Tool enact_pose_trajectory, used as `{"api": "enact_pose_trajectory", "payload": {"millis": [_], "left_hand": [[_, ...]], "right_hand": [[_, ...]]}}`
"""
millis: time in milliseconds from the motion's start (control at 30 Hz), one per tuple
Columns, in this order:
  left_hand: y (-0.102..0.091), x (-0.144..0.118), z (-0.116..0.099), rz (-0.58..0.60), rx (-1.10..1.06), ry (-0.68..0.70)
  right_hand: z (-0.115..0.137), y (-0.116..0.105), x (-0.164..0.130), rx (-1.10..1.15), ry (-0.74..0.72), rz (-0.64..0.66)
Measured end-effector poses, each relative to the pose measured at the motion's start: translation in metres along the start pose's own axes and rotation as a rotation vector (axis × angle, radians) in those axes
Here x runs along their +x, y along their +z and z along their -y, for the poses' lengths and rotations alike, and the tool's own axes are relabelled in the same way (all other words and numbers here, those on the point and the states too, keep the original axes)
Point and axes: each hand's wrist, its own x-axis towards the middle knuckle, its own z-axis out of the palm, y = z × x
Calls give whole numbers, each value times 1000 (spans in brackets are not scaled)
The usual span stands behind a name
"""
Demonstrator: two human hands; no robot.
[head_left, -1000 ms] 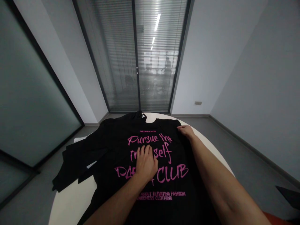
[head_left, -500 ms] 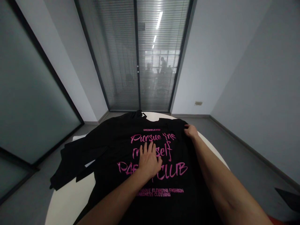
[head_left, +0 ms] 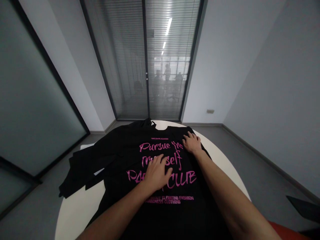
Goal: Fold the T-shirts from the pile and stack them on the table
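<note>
A black T-shirt (head_left: 172,216) with pink lettering lies spread over a round pale table (head_left: 75,213), its neckline at the far side. My left hand (head_left: 157,173) rests on the middle of the print, fingers spread and covering some letters. Near the shirt's far right shoulder, my right hand (head_left: 192,142) lies on the cloth with its fingers apart. The shirt's right side is folded inward along that edge, as far as I can make out. Neither hand grips the fabric.
More dark clothing (head_left: 77,170) is bunched at the table's left, with a small white tag (head_left: 99,171) on it. Beyond the table stands a glass partition with blinds (head_left: 165,86); blurred figures show behind it. A dark object (head_left: 303,208) and something red (head_left: 287,231) are at the lower right.
My right hand has moved inward from the shirt's right shoulder edge onto the cloth, and its fingers have opened. The shirt's right edge now sits further left. My left hand stays on the print.
</note>
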Motion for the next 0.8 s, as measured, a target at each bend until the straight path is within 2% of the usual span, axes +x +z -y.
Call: {"api": "enact_pose_trajectory", "payload": {"millis": [100,200,300,433,533,600,667,800], "left_hand": [[-20,20,35,-133,57,-152],[-46,37,83,-281,194,-328],[-72,43,131,-406,275,-484],[-97,40,184,-436,232,-699],[-112,36,217,-377,95,-876],[-121,34,235,-340,53,-898],[-127,33,248,-308,14,-858],[-132,35,263,-289,-23,-748]], "right_hand": [[26,2,-10,150,-108,75],[43,8,-24,194,-157,176],[47,13,-35,164,-176,153],[45,15,-39,156,-170,127],[44,15,-38,164,-165,124],[44,15,-38,168,-166,119],[44,16,-37,165,-167,116],[44,16,-38,161,-169,106]]}}
